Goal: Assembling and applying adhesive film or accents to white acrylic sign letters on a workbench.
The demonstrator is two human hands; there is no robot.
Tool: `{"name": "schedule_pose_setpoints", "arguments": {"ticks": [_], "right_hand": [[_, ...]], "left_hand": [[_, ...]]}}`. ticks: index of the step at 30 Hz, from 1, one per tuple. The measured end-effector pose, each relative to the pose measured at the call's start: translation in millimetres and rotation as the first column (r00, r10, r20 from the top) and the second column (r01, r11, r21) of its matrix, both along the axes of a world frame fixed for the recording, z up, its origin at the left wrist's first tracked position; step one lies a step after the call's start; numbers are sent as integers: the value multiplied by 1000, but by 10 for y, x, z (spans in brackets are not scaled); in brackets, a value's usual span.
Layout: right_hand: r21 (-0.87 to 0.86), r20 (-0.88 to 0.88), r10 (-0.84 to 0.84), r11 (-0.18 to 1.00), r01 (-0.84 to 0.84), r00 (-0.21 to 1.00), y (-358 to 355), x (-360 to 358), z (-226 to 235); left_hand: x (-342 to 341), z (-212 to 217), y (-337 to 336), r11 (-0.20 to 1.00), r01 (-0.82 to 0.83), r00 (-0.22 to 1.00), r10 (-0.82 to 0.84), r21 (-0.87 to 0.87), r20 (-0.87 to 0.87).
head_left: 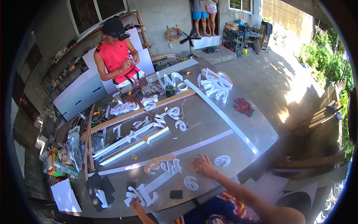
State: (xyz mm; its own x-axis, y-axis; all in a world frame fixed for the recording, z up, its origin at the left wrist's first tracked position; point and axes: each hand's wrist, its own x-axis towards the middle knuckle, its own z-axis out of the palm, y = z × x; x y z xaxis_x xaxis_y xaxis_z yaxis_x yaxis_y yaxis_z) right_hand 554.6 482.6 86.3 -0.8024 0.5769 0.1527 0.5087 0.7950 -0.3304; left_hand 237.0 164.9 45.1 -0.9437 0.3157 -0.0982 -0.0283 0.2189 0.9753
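Near the front edge of the counter we see two letter pieces; the block lies just to the right of them. Farther right there are two single characters. To the left, one other character lies on the sheet. We find the strip across the right part, the glove to its right, and the tape roll left of its far end. Behind the counter stands a person, and farther back, to the right, is the doorway.
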Motion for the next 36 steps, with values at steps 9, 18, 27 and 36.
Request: {"name": "schedule_pose_setpoints", "arguments": {"ticks": [9, 18, 27, 36], "right_hand": [[-351, -6, -117, 930, 107, 993, 38, -169, 629], [-653, -526, -206, 720, -236, 825, -407, -658, 1628], [-441, -691, -193, 876, -196, 697, -713, -653, 1602], [-601, -582, -250, 773, -203, 774, -579, -266, 1261]], "left_hand": [[-13, 103, 16, 744, -473, 739, 44, -472, -672], [1119, 1693, 1396, 875, 381, 923, -341, 298, -180], [1857, 1773, 1822, 633, 367, 885, -463, 682, -46], [1928, 1480, 1824, 721, 322, 840, -516, 613, 166]]}}
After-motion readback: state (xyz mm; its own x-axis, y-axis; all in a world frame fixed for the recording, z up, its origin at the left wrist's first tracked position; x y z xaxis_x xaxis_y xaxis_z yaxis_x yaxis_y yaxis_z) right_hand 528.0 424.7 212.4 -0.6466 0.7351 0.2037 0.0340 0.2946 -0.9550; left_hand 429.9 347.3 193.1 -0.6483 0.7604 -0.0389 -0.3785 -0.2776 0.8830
